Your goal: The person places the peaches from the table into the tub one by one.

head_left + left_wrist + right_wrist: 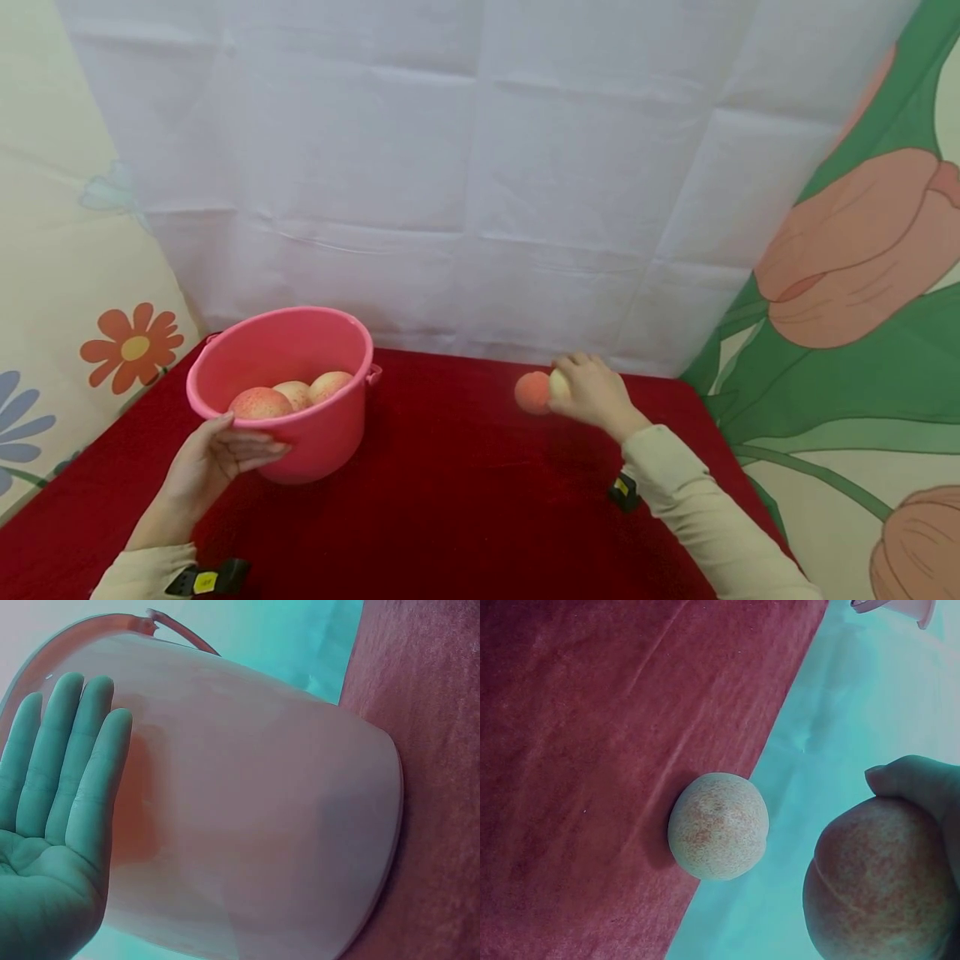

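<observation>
A pink bucket [322, 433] stands on the left of the red-covered table, holding several peaches [260, 403]. My left hand [206, 462] is at its near side, the thumb by the rim. In the left wrist view the fingers [94, 761] lie straight in front of the bucket's outer wall [255, 795]; whether they touch it is unclear. On the right, my right hand [596, 393] grips a pale peach [558, 385]. A reddish peach [532, 393] is just left of it. The right wrist view shows the held peach [885, 881] apart from the peach on the cloth [718, 826].
The red cloth [450, 500] covers the table and ends at a white sheet [450, 167] hung behind. Printed flower fabric hangs on both sides [847, 283]. A handle lug [373, 373] juts from the bucket's right side.
</observation>
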Tool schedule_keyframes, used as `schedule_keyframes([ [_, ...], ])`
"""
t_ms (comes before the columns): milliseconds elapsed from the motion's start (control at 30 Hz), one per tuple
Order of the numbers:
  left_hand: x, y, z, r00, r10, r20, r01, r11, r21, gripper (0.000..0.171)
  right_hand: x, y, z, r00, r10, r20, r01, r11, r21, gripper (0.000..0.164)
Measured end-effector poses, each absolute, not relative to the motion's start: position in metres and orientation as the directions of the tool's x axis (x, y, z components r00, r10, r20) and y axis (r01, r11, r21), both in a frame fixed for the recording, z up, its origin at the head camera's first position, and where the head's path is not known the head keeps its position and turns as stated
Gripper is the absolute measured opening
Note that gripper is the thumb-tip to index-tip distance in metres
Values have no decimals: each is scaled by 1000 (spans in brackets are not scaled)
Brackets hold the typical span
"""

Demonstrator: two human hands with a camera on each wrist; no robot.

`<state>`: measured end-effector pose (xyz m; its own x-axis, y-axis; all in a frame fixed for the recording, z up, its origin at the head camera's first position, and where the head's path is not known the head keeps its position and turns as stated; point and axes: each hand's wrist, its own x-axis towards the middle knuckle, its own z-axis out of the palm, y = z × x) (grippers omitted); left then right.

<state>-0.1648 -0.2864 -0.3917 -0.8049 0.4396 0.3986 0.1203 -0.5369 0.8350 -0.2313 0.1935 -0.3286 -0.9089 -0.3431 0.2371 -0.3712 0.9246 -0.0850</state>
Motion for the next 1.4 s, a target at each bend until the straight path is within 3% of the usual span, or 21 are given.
schedule_keyframes([
  [400, -163, -286, -392, -827, 431, 361, 119, -493, 862, 69, -230, 191, -325, -904, -341, 258, -373, 924, -84, 56],
  [1400, -164, -286, -390, -809, 434, 397, 130, -525, 841, 69, -233, 180, -313, -894, -356, 271, -389, 918, -79, 55],
])
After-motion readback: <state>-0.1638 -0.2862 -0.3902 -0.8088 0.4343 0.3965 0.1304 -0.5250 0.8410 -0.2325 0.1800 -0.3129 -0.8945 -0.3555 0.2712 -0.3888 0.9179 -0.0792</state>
